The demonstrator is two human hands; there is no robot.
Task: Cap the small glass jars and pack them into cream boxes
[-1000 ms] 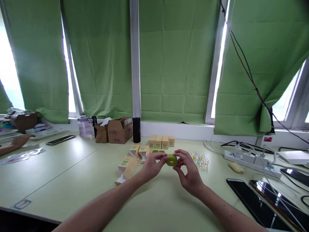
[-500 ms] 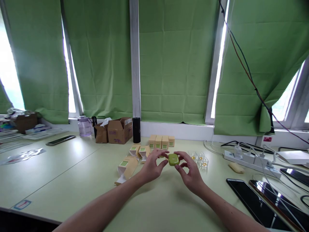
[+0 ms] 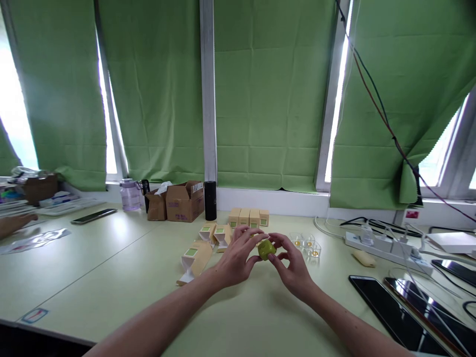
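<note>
My left hand [image 3: 238, 258] and my right hand [image 3: 293, 267] meet above the pale table [image 3: 111, 267], both pinching a small rounded green case [image 3: 266, 249] between fingertips. The case is tilted. Just behind my hands stands a row of small tan boxes [image 3: 248, 217] with green labels. Left of my hands lie several opened tan cartons [image 3: 203, 248] on their sides. To the right of the case sit small clear cups [image 3: 307, 243] with yellow bits inside.
Brown cardboard boxes [image 3: 184, 201], a black cylinder [image 3: 210, 200] and a purple bottle [image 3: 129, 193] stand at the back. A power strip [image 3: 386, 244] with cables and dark phones [image 3: 390, 305] lie at right. Another person's hand [image 3: 13, 223] is at the far left.
The green case has turned and tilted between my fingers, and my left fingers have spread over it. Another person's hand has come back into view at the far left.
</note>
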